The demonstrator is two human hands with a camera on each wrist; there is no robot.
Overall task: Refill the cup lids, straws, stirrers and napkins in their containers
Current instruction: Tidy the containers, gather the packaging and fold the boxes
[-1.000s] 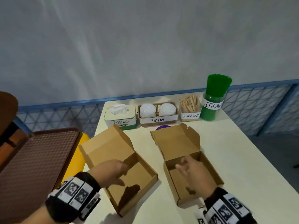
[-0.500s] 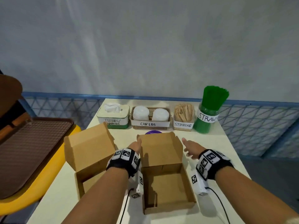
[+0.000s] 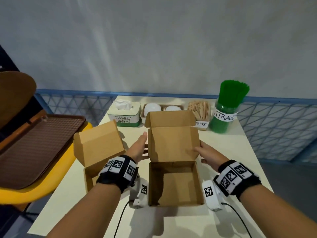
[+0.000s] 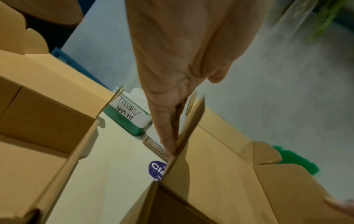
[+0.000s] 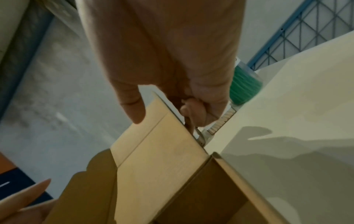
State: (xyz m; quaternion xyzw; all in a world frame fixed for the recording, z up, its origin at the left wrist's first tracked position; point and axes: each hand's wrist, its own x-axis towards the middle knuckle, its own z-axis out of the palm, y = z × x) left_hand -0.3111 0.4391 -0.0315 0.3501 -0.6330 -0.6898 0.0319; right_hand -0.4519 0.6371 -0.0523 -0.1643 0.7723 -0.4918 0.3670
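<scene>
Both hands have moved from inside the two open cardboard boxes to the raised lid of the right-hand box point(image 3: 173, 182), which now stands upright where it earlier leaned back. Left hand point(image 3: 139, 148) lies flat, fingers straight, against the lid's left edge; right hand point(image 3: 208, 154) pinches the lid's right edge, thumb on the inner face and fingers curled behind it, as the right wrist view confirms. The box interior appears empty, as far as the head view shows, which suggests the supplies are already out and the lid is being closed. A second box point(image 3: 98, 145) sits just to the left, lid also raised. Along the table's point(image 3: 240, 160) far edge stand the task's containers: a dispenser lettered "TISSUES/NAPKINS" point(image 3: 125, 115) with white tissue showing; a basket holding white cup lids point(image 3: 151, 108), its label hidden by the lid; a holder of wooden stirrers point(image 3: 199, 109), its label showing only "RRERS"; and a jar of green straws point(image 3: 229, 107) lettered "STRAWS", the last letters partly turned away. A round blue sticker point(image 4: 157, 170) lies on the table, reading only "cle".
</scene>
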